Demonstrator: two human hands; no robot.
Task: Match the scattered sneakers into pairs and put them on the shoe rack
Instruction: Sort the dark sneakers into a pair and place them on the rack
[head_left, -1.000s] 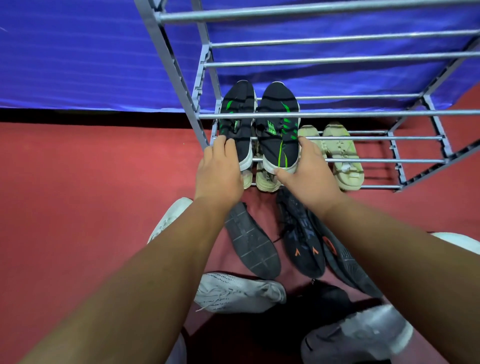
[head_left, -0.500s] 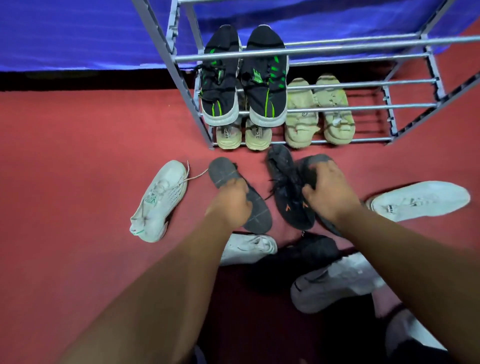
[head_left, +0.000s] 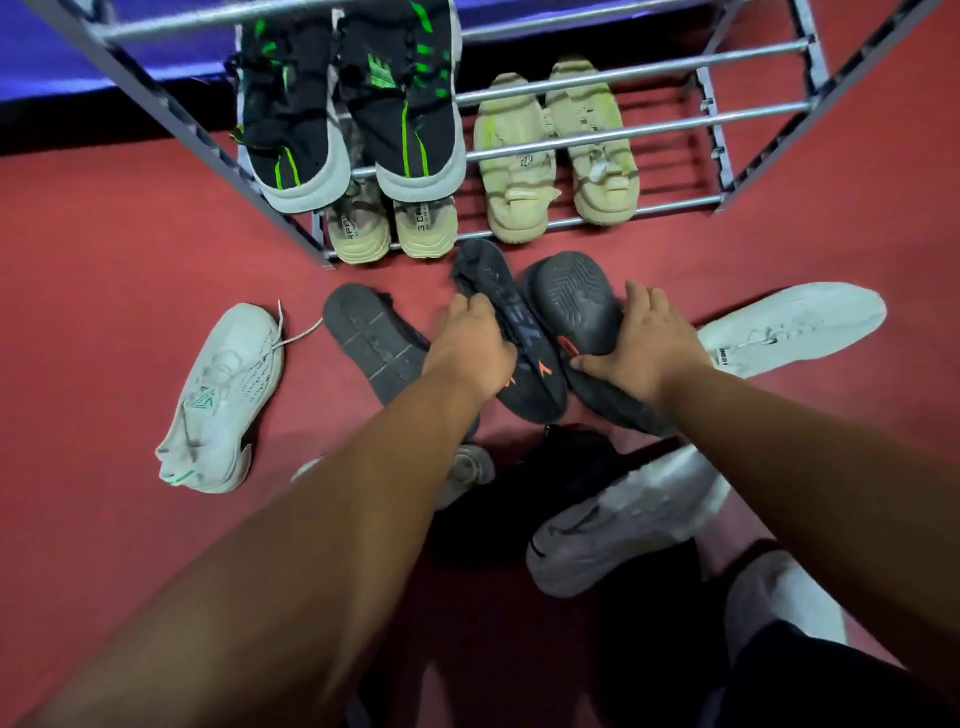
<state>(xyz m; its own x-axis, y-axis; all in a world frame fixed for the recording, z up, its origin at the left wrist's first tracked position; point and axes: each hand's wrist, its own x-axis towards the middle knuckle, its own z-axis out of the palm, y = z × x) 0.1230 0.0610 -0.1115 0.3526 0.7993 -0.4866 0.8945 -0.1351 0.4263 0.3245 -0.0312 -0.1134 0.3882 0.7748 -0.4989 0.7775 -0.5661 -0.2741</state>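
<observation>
My left hand (head_left: 470, 348) grips a dark sneaker with orange marks (head_left: 519, 338) on the red floor in front of the grey metal shoe rack (head_left: 613, 132). My right hand (head_left: 641, 345) rests closed over its mate (head_left: 576, 306), which lies sole-up beside it. A black-and-green pair (head_left: 353, 104) sits on a rack shelf. Two beige pairs (head_left: 556, 150) stand on the bottom shelf. Another dark shoe (head_left: 371, 338) lies sole-up left of my left hand.
White sneakers lie scattered on the floor: one at the left (head_left: 223, 400), one at the right (head_left: 795, 327), one partly under my left arm (head_left: 467, 473). A grey-white shoe (head_left: 623, 525) and a black shoe (head_left: 545, 488) lie near me. A blue wall stands behind the rack.
My hands left the black-and-green pair on the rack and came down to the floor. The left hand moved from the sole-up dark shoe onto the orange-marked sneaker.
</observation>
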